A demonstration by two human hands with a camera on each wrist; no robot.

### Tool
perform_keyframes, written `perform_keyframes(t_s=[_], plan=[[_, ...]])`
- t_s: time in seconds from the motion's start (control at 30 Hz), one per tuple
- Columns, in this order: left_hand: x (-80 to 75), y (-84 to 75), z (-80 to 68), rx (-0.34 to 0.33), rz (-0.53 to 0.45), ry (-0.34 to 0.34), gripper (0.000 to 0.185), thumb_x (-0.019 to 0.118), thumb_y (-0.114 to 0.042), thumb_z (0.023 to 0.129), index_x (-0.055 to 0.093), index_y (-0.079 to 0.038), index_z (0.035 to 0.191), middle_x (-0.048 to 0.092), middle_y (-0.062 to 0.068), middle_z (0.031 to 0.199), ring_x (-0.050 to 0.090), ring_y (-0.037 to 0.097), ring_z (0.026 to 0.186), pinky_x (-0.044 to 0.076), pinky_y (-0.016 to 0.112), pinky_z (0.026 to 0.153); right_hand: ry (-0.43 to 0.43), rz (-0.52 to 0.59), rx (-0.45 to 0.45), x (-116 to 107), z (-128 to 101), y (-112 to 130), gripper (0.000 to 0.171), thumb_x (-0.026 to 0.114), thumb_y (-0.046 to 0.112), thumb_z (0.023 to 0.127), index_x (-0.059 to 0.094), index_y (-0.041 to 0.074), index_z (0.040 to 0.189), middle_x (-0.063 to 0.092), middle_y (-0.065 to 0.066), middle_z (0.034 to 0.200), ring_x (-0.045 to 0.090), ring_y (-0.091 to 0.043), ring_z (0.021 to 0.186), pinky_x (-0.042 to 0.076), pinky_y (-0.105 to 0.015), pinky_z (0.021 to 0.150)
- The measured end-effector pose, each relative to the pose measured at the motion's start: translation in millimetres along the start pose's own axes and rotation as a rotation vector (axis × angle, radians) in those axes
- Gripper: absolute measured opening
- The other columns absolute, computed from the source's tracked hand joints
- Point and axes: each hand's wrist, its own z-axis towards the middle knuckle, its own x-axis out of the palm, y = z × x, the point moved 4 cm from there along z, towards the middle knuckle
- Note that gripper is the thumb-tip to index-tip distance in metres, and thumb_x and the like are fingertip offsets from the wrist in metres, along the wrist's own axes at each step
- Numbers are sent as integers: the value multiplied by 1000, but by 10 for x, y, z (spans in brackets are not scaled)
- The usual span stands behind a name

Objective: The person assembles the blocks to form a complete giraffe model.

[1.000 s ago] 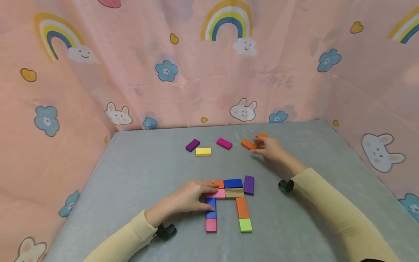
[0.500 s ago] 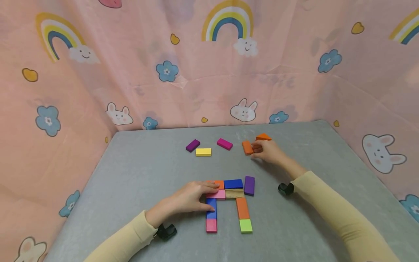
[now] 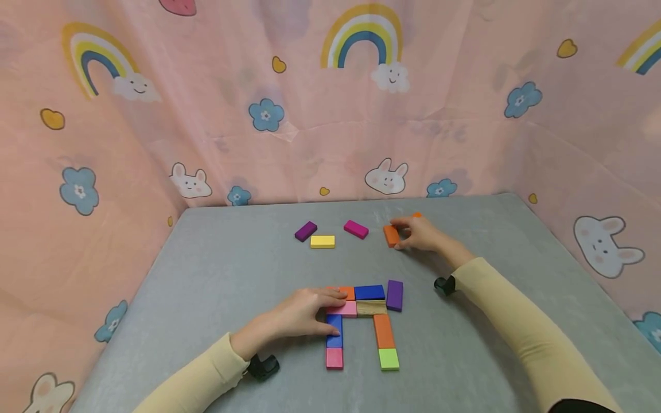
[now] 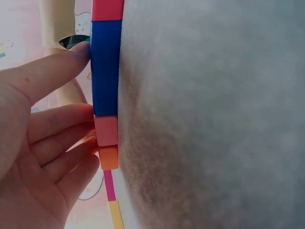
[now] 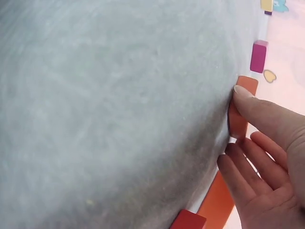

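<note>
My left hand (image 3: 296, 314) lies over the left side of a flat block arrangement. Its fingertips rest on a pink block (image 3: 349, 310) and an orange block (image 4: 108, 158), and the thumb touches a blue block (image 4: 105, 67). At the far side, my right hand (image 3: 426, 234) pinches another orange block (image 5: 242, 107) between thumb and fingers; the block still lies on the table. The arrangement also has a blue block (image 3: 369, 292), a wood-patterned block (image 3: 371, 308), a purple block (image 3: 395, 295), a long orange block (image 3: 384, 331), a lime block (image 3: 389, 359) and a deep-pink block (image 3: 334, 358).
Along the back of the grey table (image 3: 232, 258) lie a dark purple block (image 3: 306, 231), a yellow block (image 3: 322, 242) and a magenta block (image 3: 356, 229). A further orange piece (image 3: 416, 215) is mostly hidden behind my right hand. A pink patterned curtain (image 3: 217, 103) surrounds the table.
The orange block at my right hand has turned from slanting to more upright in the head view. My right fingers have shifted left over its far end. The left hand stays in place.
</note>
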Motion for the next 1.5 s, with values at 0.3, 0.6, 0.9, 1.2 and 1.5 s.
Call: perform_keyframes(t_s=[0.3, 0.6, 0.9, 1.2, 1.5], plan=[[-8, -6, -3, 1, 11, -9, 57, 64, -45, 76, 52, -17, 124, 47, -6, 131, 40, 9, 123, 38, 34, 98, -7, 27, 6, 7, 25, -13, 67, 75, 18, 70, 46, 1, 127, 50, -17, 125, 46, -30, 115, 39, -45, 93], [4, -5, 0, -6, -16, 9, 58, 62, -47, 77, 52, -18, 125, 46, -7, 132, 39, 9, 124, 38, 35, 98, -57, 27, -27, -117, -99, 98, 71, 77, 33, 66, 50, -1, 123, 55, -15, 119, 55, -26, 105, 45, -39, 87], [23, -1, 6, -10, -14, 14, 58, 62, -48, 76, 51, -18, 125, 45, -8, 133, 38, 8, 124, 37, 35, 98, -78, -9, -48, -171, -368, 282, 73, 76, 42, 63, 54, 1, 119, 59, -12, 113, 59, -24, 96, 50, -35, 80], [6, -12, 8, -16, -27, 15, 59, 62, -47, 76, 51, -18, 126, 44, -8, 133, 37, 9, 125, 37, 36, 99, -72, -19, -37, -95, -531, 350, 75, 75, 47, 61, 56, 3, 118, 61, -8, 111, 59, -22, 96, 50, -35, 79], [19, -10, 7, -10, -14, 12, 59, 61, -49, 77, 51, -17, 125, 44, -8, 133, 37, 9, 125, 37, 37, 99, -65, -20, -69, 25, -691, 356, 75, 74, 50, 61, 57, 2, 116, 62, -7, 107, 58, -19, 94, 50, -35, 79]])
